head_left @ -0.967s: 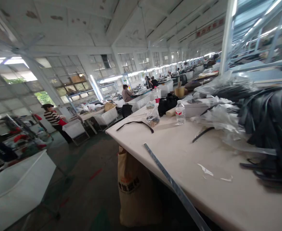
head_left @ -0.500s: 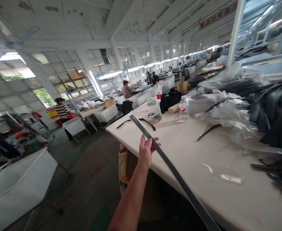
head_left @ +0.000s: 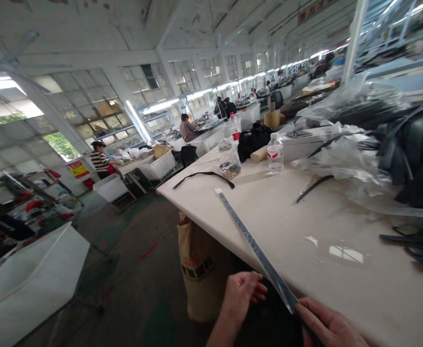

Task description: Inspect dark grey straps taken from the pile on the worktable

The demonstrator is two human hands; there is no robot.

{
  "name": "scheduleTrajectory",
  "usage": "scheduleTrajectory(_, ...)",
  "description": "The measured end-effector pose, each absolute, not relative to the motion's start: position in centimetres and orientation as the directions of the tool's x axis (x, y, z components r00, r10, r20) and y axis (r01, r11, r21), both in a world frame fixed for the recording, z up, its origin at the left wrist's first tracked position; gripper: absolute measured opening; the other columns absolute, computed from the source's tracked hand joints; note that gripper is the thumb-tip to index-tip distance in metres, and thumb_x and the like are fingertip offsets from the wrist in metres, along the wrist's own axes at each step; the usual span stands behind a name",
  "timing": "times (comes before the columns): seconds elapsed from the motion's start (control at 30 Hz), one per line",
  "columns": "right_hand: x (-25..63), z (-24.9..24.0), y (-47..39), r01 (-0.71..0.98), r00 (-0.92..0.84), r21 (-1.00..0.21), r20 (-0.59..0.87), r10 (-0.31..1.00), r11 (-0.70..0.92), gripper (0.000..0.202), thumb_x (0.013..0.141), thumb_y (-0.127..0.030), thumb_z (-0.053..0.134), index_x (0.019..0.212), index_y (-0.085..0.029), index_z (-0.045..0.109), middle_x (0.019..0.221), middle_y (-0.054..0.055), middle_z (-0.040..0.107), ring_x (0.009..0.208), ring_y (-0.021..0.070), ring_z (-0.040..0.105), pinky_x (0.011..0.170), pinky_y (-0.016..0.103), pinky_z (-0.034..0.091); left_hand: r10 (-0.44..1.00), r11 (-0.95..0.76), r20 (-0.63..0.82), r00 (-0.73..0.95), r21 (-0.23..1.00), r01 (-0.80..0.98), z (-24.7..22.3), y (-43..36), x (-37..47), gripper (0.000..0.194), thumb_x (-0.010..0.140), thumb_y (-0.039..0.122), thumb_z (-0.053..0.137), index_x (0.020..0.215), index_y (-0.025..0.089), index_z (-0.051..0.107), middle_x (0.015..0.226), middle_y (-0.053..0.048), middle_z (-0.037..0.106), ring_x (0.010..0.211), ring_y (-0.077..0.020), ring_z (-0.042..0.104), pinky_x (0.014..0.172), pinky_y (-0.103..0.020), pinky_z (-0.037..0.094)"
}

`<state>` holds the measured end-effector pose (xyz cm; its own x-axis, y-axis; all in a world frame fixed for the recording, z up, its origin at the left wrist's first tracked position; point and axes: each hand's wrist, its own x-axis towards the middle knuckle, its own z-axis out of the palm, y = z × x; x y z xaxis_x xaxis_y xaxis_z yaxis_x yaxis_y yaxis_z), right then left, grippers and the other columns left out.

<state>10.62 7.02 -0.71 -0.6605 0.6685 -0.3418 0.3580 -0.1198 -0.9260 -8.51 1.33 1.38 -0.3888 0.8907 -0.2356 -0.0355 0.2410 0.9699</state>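
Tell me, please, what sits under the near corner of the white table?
A tan printed sack stands on the floor under the table; its top is hidden by the tabletop.

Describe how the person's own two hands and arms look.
Both are bare: the left hand and its forearm show no sleeve, glove, watch or ring. The right hand shows only fingers and knuckles at the picture's bottom edge, also ungloved; its arm is out of view.
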Motion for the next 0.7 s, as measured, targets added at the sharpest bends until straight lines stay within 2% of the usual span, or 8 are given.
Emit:
scheduleTrajectory(0.07,10.4,0.1,6.7,0.353,-0.672,-0.928,-0.339,0.658,-0.118,0.057,0.081,-0.073,0.037,0.085,-0.019,0.053,0.056,-0.002,0.060,0.034,0.0082,0.045,0.039,0.021,0.031,0.906,0.230,-0.297,-0.301,0.944,-0.238,0.6,0.7,-5.6,0.065,0.074,0.070,0.062,0.093,0.009,0.074,0.082,-0.014,0.075,0.066,-0.0162,0.065,0.059,-0.024,0.041)
scheduleTrajectory(0.13,10.5,1.1,6.3,0.334,-0.691,-0.934,-0.335,0.640,-0.128,0.057,0.080,-0.073,0.038,0.086,-0.018,0.054,0.058,-0.001,0.061,0.036,0.0087,0.046,0.040,0.021,0.032,0.897,0.182,-0.310,-0.314,0.908,-0.378,0.8,0.9,-3.8,0.058,0.069,0.063,0.074,0.088,0.008,0.075,0.078,-0.012,0.074,0.066,-0.0145,0.063,0.064,-0.024,0.045)
scheduleTrajectory(0.23,12.4,2.0,5.2,0.303,-0.718,-0.939,-0.337,0.609,-0.162,0.056,0.083,-0.071,0.041,0.099,-0.018,0.054,0.067,0.000,0.064,0.044,0.0112,0.054,0.044,0.022,0.037,0.858,0.135,-0.362,-0.365,0.843,-0.520,1.8,1.8,-3.5,0.052,0.057,0.054,0.086,0.082,0.009,0.075,0.073,-0.008,0.073,0.063,-0.0128,0.062,0.066,-0.025,0.050)
scheduleTrajectory(0.3,14.7,1.9,4.0,0.339,-0.720,-0.922,-0.382,0.580,-0.186,0.052,0.085,-0.069,0.043,0.097,-0.019,0.054,0.068,0.000,0.064,0.049,0.0127,0.057,0.047,0.022,0.040,0.833,0.124,-0.394,-0.389,0.818,-0.562,2.4,2.2,-4.2,0.052,0.053,0.052,0.088,0.081,0.010,0.076,0.073,-0.007,0.073,0.062,-0.0119,0.062,0.061,-0.022,0.049)
scheduleTrajectory(0.43,19.2,1.5,1.6,0.487,-0.626,-0.852,-0.495,0.603,-0.193,0.051,0.085,-0.069,0.039,0.076,-0.021,0.055,0.056,-0.001,0.058,0.046,0.0130,0.053,0.045,0.023,0.038,0.799,0.148,-0.453,-0.395,0.785,-0.601,2.5,2.0,-5.0,0.052,0.048,0.050,0.091,0.083,0.013,0.076,0.075,-0.006,0.075,0.063,-0.0112,0.064,0.058,-0.019,0.048)
scheduleTrajectory(0.57,19.3,2.1,1.0,0.564,-0.555,-0.823,-0.438,0.707,-0.067,0.045,0.087,-0.061,0.037,0.070,-0.022,0.052,0.054,-0.001,0.059,0.043,0.0134,0.053,0.043,0.024,0.038,0.816,0.213,-0.473,-0.333,0.781,-0.587,1.9,1.1,-3.4,0.051,0.054,0.049,0.089,0.088,0.014,0.077,0.077,-0.006,0.076,0.064,-0.0102,0.064,0.058,-0.018,0.046)
scheduleTrajectory(0.7,16.2,3.4,2.3,0.535,-0.588,-0.844,-0.338,0.734,0.041,0.040,0.091,-0.053,0.034,0.071,-0.023,0.053,0.054,-0.001,0.060,0.042,0.0138,0.054,0.042,0.023,0.039,0.836,0.260,-0.483,-0.259,0.766,-0.588,1.9,0.3,-1.2,0.047,0.057,0.049,0.087,0.088,0.014,0.076,0.081,-0.007,0.076,0.068,-0.0112,0.064,0.059,-0.019,0.045)
